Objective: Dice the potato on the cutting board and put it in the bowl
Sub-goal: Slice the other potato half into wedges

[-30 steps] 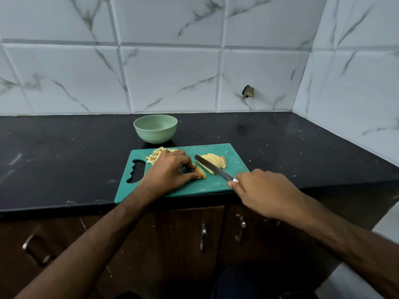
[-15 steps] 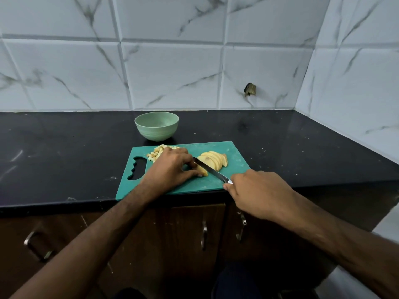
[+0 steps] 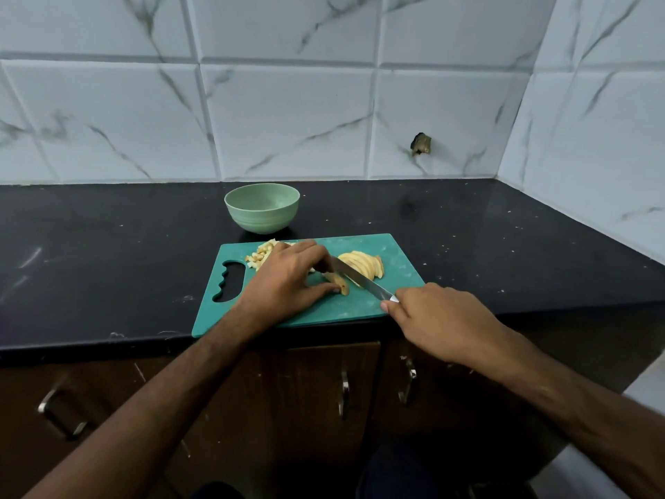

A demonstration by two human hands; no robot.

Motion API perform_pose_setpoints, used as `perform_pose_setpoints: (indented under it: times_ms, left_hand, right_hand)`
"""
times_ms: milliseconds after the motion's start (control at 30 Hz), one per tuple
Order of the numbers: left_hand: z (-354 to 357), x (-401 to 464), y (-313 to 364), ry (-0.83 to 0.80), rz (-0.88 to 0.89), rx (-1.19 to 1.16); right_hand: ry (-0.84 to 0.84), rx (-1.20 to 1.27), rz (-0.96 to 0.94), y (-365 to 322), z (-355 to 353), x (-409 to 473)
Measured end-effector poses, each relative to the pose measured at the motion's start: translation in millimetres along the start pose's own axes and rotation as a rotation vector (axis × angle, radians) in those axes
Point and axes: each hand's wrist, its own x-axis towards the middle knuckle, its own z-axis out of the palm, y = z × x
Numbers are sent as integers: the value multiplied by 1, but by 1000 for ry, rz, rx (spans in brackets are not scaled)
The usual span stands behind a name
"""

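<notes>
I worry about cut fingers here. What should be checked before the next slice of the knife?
1. Left hand steadies the potato piece: ok.
2. Left fingertips clear of the knife: cannot tell, since the fingers sit right beside the blade.
3. Right hand grips the knife handle firmly: ok.
4. Cutting board lies flat on the counter: ok, though its near edge reaches the counter's front edge.
5. Sliced potato lies out of the blade's way: ok.
6. Bowl stands ready behind the board: ok.

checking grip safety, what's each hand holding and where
Right hand grips the knife by its handle; left hand pinches a potato slice at its near end.
</notes>
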Motion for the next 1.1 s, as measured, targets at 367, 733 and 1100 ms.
perform_pose_setpoints:
  times_ms: [367,733,1100]
  left_hand:
    - [-2,1,3,-35,39,20]
    - [-3,0,5,-38,89,53]
    - [-6,2,9,-50,92,27]
  right_hand:
    - [-92,73,11,-4,-10,-13]
    - [-46,63,-16,-8,-6,-13]
    - [69,-47,-50,-18,5,-23]
